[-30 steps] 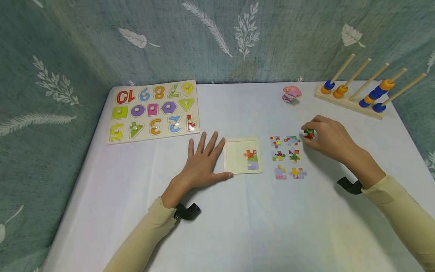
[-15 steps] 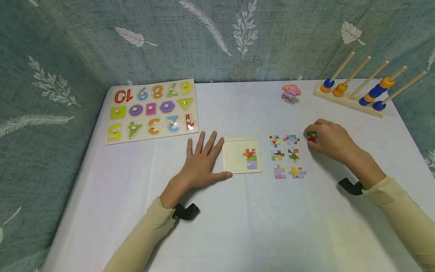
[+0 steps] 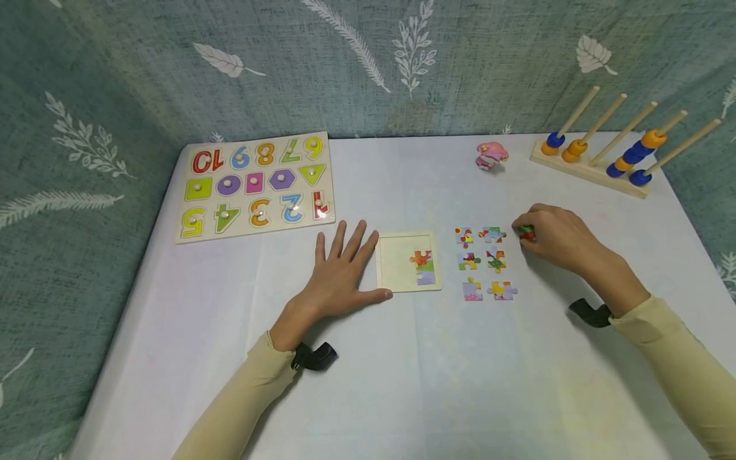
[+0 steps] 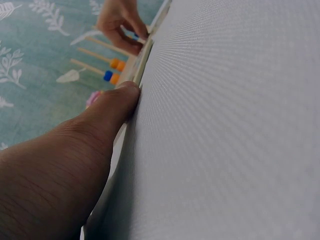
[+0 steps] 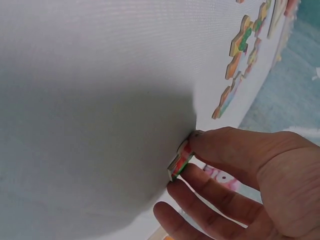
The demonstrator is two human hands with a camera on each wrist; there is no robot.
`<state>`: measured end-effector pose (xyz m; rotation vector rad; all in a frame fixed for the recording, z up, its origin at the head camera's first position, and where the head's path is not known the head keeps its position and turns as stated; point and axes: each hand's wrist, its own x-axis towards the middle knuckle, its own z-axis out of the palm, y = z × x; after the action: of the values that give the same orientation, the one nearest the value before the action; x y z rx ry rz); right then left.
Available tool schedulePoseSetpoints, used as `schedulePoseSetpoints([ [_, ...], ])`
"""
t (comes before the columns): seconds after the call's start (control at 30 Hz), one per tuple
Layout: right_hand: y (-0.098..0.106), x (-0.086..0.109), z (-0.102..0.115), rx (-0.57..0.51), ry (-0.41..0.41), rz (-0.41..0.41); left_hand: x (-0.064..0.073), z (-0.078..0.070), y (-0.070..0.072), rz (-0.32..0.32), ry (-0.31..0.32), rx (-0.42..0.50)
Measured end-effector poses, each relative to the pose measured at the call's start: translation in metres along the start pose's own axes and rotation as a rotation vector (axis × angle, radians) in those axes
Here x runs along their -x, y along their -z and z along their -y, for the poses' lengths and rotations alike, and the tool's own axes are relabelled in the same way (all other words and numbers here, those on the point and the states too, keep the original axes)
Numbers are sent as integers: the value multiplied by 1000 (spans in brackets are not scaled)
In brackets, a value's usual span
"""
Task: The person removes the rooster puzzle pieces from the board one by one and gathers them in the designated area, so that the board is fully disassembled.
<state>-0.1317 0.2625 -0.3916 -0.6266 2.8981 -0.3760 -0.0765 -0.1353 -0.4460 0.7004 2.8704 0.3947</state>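
Note:
My left hand (image 3: pixel 340 276) lies flat with its fingers spread. Its forefinger and thumb touch the left side and lower corner of a square wooden puzzle tray (image 3: pixel 397 289). Along the tray's right side sit an orange-and-green jigsaw piece (image 3: pixel 422 258) and a lilac one beneath it. To the right of the loose pieces, my right hand (image 3: pixel 556 237) pinches a red-and-green jigsaw piece (image 5: pixel 181 160) between thumb and fingers, just over the table. Several loose jigsaw pieces (image 3: pixel 497 260) lie in two columns between the tray and my right hand.
A wooden number-and-shape peg board (image 3: pixel 270 220) lies at the back left. A pink toy figure (image 3: pixel 491 155) stands at the back. At the back right is a bead stacker (image 3: pixel 592 174) with blue and orange beads. Patterned green cloth walls the table's back and sides.
My right hand has shifted slightly right, away from the loose pieces, still pinching the jigsaw piece. The left hand and tray keep their place.

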Motion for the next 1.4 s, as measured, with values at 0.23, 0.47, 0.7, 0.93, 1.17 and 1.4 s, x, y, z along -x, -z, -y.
schedulePoseSetpoints([
  [0.23,1,-1,1,1,5,10,0,1,0,5,4,-4],
  [0.47,4,-1,1,-2,22,3,0,1,0,0,-2,6],
  [0.7,17,-3,18,-6,61,-47,-1,1,0,4,4,0],
  [0.93,27,-11,44,-6,73,-33,-1,0,-1,5,6,10],
  [1.17,29,-18,67,-22,124,-47,-1,1,-1,3,6,10],
  [1.4,22,-26,87,-31,161,-47,0,1,-1,3,3,7],
])
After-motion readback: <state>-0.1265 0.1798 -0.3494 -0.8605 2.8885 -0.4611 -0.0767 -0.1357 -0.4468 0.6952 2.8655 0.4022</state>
